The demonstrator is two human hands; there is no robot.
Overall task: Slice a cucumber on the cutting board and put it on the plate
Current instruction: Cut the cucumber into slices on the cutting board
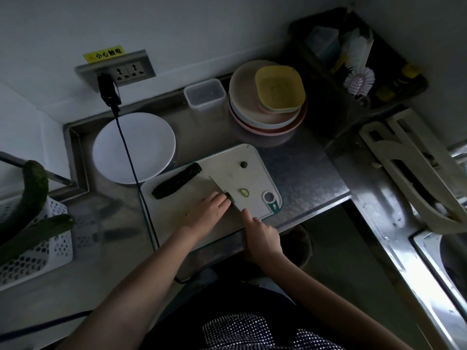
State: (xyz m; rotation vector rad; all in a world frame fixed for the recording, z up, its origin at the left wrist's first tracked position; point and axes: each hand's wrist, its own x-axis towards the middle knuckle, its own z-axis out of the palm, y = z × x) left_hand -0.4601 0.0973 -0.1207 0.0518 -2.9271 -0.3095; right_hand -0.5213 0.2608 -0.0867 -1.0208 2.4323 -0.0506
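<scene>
Slicing is under way: the left hand point(211, 207) pins a cucumber stub point(230, 198) on the cutting board point(255, 170); the right hand point(261, 237) grips the knife point(222, 190); next probably another thin cut, the white plate point(134, 147) waiting.

Dark green cucumber point(177, 181), white cutting board point(227, 170), white plate point(134, 147), seemingly yellow bowl point(279, 89), dotted dark garment point(252, 332)
</scene>
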